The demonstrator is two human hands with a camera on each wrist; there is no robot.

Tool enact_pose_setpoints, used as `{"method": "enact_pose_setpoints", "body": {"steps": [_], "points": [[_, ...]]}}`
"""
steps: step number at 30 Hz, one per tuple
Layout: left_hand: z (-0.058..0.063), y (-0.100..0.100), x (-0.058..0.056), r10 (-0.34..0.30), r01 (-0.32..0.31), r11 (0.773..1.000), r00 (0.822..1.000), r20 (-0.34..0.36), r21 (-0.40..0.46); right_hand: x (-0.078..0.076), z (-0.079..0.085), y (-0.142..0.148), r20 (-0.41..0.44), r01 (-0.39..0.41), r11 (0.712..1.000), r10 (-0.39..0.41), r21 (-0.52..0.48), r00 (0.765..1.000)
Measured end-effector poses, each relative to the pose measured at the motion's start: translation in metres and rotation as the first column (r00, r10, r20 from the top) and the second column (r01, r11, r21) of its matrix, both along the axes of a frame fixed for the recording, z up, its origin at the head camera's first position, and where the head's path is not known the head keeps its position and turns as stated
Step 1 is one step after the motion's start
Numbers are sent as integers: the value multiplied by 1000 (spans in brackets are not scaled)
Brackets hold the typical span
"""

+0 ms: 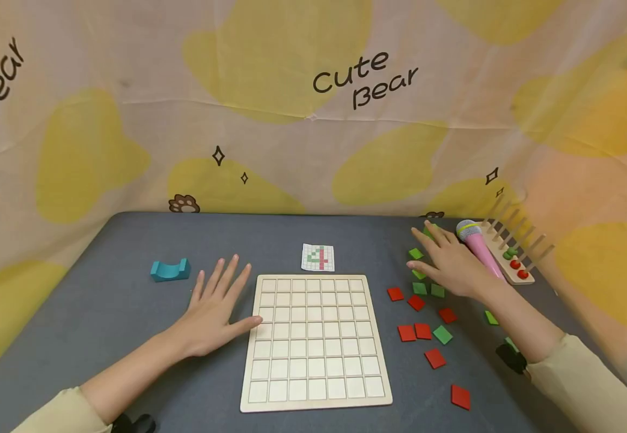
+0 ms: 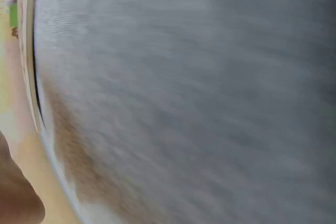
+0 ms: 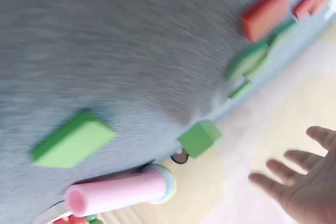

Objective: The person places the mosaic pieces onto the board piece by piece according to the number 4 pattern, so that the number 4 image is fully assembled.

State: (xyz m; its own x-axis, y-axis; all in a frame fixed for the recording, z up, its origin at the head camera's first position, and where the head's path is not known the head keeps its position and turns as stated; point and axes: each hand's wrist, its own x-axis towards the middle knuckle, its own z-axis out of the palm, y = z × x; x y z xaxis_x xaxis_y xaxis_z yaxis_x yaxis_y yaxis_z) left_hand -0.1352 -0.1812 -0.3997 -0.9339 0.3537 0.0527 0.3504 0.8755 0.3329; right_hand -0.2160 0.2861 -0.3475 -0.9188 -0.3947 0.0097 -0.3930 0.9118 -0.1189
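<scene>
My left hand is spread flat with straight fingers left of the wooden grid board. Its thumb overlaps the board's left edge; whether it touches cannot be told. My right hand reaches out with spread fingers over several green tiles, partly hiding some, and holds nothing. In the right wrist view that hand appears apart from the green block there. Red tiles lie scattered between the board and the right forearm. The left wrist view is blurred and shows part of a finger.
A small card with a coloured grid pattern lies behind the board. At left stands a teal curved block. On the far right are a pink toy microphone and a wooden peg stand with beads. A printed cloth hangs behind the table.
</scene>
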Motion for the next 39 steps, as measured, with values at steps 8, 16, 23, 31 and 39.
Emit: {"method": "enact_pose_setpoints", "body": {"steps": [8, 16, 23, 31, 39], "points": [[8, 8, -18, -118, 93, 974, 987, 114, 206, -20, 14, 1, 86, 20, 972, 0, -233, 996], [2, -4, -30, -175, 114, 960, 957, 231, 257, -30, 5, 16, 216, -23, 925, 113, -380, 970], [-4, -10, -33, -242, 185, 950, 946, 214, 253, -35, -2, 25, 479, 27, 877, 236, -480, 845], [-9, -9, -33, -267, 211, 944, 939, 215, 253, -34, -3, 25, 554, 6, 897, 268, -442, 789], [-8, -8, -32, -270, 213, 947, 935, 232, 241, -32, -9, 26, 545, -3, 907, 257, -422, 798]]}}
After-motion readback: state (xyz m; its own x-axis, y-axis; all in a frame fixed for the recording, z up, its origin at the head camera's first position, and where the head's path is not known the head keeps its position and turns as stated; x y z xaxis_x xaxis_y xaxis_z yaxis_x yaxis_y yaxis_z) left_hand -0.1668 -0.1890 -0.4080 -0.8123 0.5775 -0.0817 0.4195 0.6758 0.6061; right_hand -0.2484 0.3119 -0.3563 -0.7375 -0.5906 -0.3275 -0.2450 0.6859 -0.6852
